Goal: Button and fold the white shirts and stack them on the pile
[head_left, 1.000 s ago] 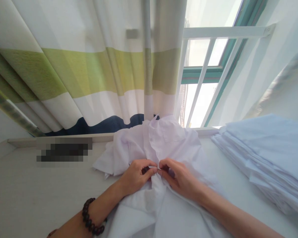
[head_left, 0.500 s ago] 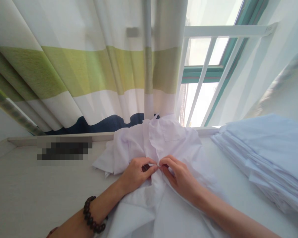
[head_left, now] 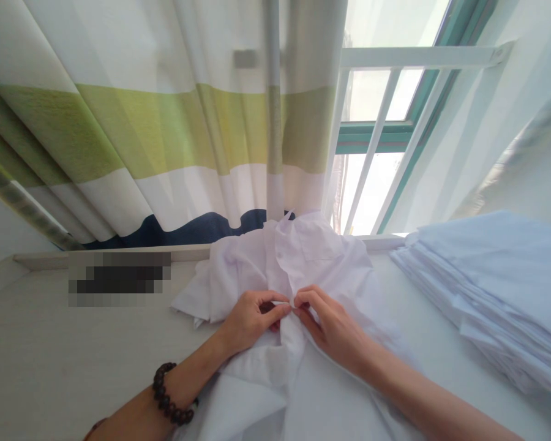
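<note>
A white shirt (head_left: 321, 245) lies spread on the pale surface, its collar end toward the curtain and its front strip running down the middle. My left hand (head_left: 257, 315), with a dark bead bracelet on the wrist, pinches the edge of the front strip between thumb and fingers. Close against it on the right, my right hand (head_left: 319, 312) pinches the same strip. The fingertips of both hands nearly meet. Any button between them is too small to make out.
A stack of folded white cloth (head_left: 496, 275) lies at the right. A blurred dark object (head_left: 123, 275) rests at the back left of the pale tabletop (head_left: 73, 361). Behind are a green-and-white curtain (head_left: 165, 128) and a white railing (head_left: 417, 58) before a window.
My left fingertips have shifted very slightly at the strip. My right hand and the shirt are almost unchanged.
</note>
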Demonstrator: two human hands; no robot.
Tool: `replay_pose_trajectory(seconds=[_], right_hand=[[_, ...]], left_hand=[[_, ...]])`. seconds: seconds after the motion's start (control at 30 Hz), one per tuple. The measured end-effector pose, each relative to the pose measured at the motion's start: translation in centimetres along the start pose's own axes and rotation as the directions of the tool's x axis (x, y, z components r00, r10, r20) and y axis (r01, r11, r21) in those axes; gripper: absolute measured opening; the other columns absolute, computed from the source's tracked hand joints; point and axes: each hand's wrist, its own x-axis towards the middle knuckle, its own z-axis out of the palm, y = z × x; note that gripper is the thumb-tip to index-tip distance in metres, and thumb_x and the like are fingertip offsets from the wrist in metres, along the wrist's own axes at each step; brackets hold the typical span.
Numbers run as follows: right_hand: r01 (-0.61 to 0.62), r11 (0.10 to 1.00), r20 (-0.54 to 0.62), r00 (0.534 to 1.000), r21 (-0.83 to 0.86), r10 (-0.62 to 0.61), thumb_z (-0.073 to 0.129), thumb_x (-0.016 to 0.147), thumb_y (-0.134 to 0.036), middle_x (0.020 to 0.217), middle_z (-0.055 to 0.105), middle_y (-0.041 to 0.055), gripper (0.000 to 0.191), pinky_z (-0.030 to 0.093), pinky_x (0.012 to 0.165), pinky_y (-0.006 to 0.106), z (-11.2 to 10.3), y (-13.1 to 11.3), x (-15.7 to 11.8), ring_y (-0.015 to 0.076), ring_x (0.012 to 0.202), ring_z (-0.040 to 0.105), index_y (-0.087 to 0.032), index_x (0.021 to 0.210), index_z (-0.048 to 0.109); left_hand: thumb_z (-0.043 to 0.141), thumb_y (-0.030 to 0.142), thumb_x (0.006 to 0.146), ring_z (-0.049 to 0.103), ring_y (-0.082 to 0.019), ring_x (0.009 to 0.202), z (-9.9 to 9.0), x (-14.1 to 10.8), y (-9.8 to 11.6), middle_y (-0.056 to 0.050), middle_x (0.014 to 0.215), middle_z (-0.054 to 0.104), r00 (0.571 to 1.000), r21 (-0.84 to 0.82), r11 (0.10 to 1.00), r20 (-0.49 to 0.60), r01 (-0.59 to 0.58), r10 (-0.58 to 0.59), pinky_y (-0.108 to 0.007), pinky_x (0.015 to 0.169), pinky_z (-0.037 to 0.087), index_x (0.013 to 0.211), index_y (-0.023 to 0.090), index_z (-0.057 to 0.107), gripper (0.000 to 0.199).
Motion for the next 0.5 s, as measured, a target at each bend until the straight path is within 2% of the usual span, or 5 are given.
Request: replay_pose_trajectory(seconds=[0.17, 0.37, 0.5], right_hand=[[-0.072, 0.996, -0.084, 0.994, -0.058, 0.067, 0.049, 0.092, -0.019, 0.082, 0.061, 0.0012, 0.006, 0.047, 0.068, 0.023, 0.33, 0.25, -0.23, 0.0135, 0.073, 0.060, -0.022, 0.088, 0.053], [-0.117, 0.992, -0.076, 0.991, -0.057, 0.113, 0.047, 0.092, -0.019, 0.080, 0.062, 0.0007, 0.007, 0.048, 0.067, 0.023, 0.38, 0.00, -0.35, 0.0136, 0.071, 0.061, -0.022, 0.089, 0.053], [-0.147, 0.988, -0.071, 0.987, -0.050, 0.143, 0.046, 0.089, -0.016, 0.078, 0.062, 0.0006, 0.007, 0.048, 0.063, 0.024, 0.57, -0.59, -0.26, 0.0138, 0.068, 0.060, -0.022, 0.088, 0.052]], left_hand=[[0.063, 0.037, 0.081, 0.056, -0.011, 0.054, 0.01, -0.07, 0.09, 0.002, 0.058, 0.062, 0.999, 0.029, 1.000, -0.037, 0.007, -0.006, -0.018, 0.053, 0.042, 0.092, 0.015, 0.073, 0.026], [0.064, 0.039, 0.080, 0.057, -0.011, 0.054, 0.04, 0.03, 0.10, 0.002, 0.058, 0.064, 0.999, 0.049, 0.999, -0.046, 0.017, -0.015, -0.019, 0.053, 0.043, 0.093, 0.015, 0.074, 0.029], [0.062, 0.039, 0.082, 0.058, -0.012, 0.054, 0.20, -0.12, 0.19, 0.001, 0.060, 0.067, 0.998, 0.113, 0.993, -0.045, -0.040, 0.045, -0.019, 0.054, 0.044, 0.089, 0.016, 0.075, 0.027]])
